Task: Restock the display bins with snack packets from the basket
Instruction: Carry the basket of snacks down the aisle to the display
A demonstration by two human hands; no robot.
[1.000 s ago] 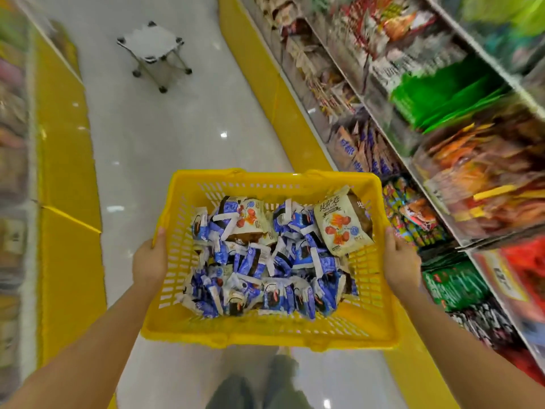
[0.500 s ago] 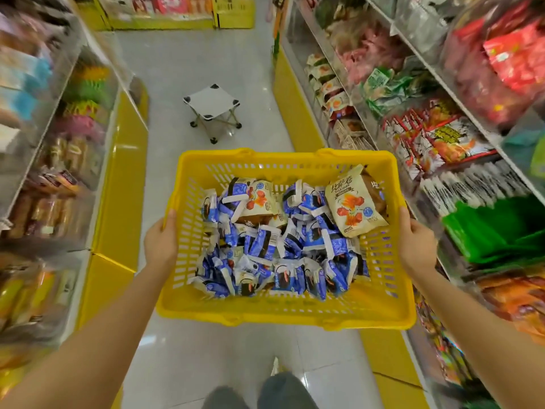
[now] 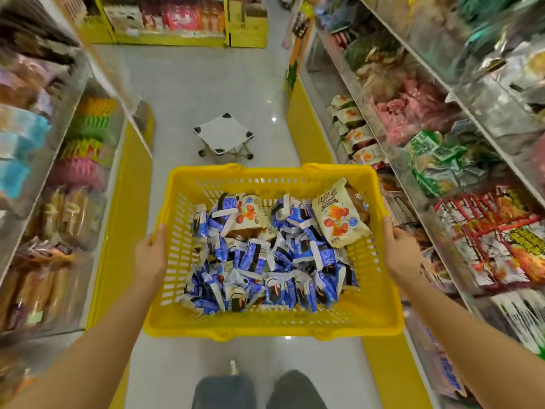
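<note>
The yellow basket (image 3: 274, 326) is held level at about waist height over the aisle floor (image 3: 188, 90). Its open top faces up and its long axis runs left to right across the aisle, with the short ends at the person's sides. It holds a loose heap of small blue-and-white snack packets (image 3: 265, 261) pointing every way. Two larger cream packets lie on top with their printed faces up. One (image 3: 339, 214) leans in the far right corner with its top edge towards the far wall, and the other (image 3: 247, 214) lies left of centre.

The left hand (image 3: 150, 255) grips the left end wall, thumb hooked over the rim and pointing away from the body (the fingers curl round the outside, out of sight). The right hand (image 3: 401, 252) grips the right end wall the same way, thumb lying along the rim. Both forearms reach forward, well apart.

Just beyond the far rim a small white folding stool (image 3: 224, 137) stands on the floor. Clear-fronted display bins (image 3: 442, 160) on the right shelving are packed with green, pink, red and cream packets, and the basket's right end is near them. The shelves on the left (image 3: 59, 172) are blurred. The person's knees (image 3: 224, 391) show below the basket.
</note>
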